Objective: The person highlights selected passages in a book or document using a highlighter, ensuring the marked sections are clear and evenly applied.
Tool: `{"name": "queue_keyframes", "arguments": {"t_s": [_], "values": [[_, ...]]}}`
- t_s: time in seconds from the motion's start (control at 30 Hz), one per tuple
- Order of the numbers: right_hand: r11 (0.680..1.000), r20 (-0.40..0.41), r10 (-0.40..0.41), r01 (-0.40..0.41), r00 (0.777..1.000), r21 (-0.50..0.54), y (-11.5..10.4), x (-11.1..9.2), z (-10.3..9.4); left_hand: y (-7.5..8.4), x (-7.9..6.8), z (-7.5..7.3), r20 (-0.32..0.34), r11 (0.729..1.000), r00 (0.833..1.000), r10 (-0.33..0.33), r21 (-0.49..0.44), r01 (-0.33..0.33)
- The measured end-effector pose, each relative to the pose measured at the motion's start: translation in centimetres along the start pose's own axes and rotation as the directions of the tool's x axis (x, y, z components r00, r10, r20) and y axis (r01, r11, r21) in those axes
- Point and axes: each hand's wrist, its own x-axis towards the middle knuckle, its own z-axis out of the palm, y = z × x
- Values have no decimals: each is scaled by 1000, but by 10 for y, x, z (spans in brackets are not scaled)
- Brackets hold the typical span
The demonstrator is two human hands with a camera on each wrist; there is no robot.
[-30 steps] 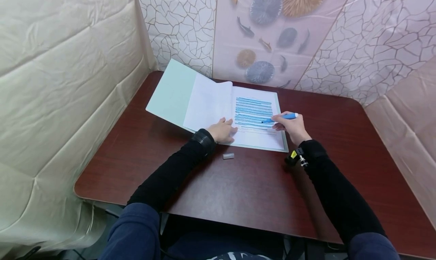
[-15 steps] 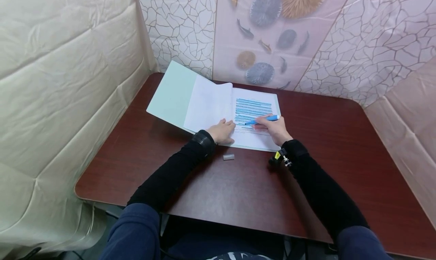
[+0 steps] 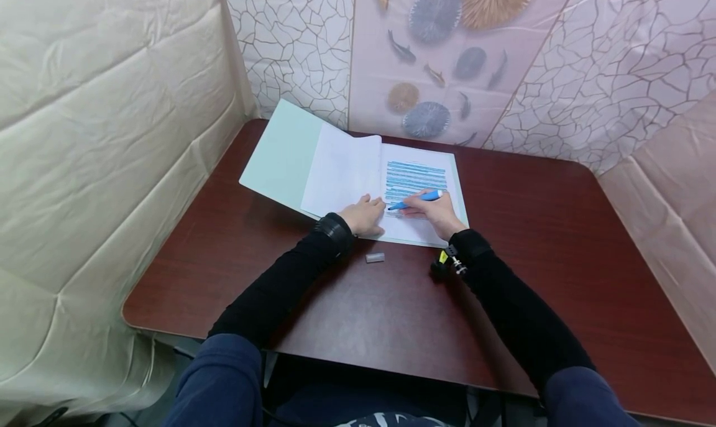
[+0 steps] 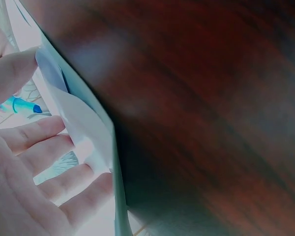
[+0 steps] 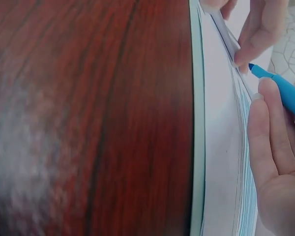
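A pale green folder lies spread out on the table, its left cover tilted up. On its right side is a printed page, many of its text lines marked in blue. My left hand rests with spread fingers on the papers near the fold. A blue highlighter is pinched in my right hand, its dark tip at the left end of a lower text line, close to the left fingertips. The right wrist view shows the highlighter angled toward the page, the other fingers resting low beside it.
A small grey cap lies on the brown table in front of the folder. Patterned cloth stands behind the table, and a cream curtain hangs at the left.
My right hand has moved left across the page with the highlighter, from the right end of the lines to a lower line's left end. The left hand has stayed nearly in place.
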Motion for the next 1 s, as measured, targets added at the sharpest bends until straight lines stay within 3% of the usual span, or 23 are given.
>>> {"name": "queue_keyframes", "arguments": {"t_s": [0.27, 0.77, 1.0], "values": [[999, -15, -11, 11, 1000, -32, 6, 3, 7, -2, 6, 3, 5, 999, 1000, -2, -32, 3], [1000, 2, 2, -2, 1000, -21, 2, 0, 8, 1, -1, 1, -8, 1000, 1000, -1, 1, 1], [992, 23, 9, -6, 1000, -126, -10, -6, 15, -2, 2, 2, 0, 1000, 1000, 2, 11, -2]]}}
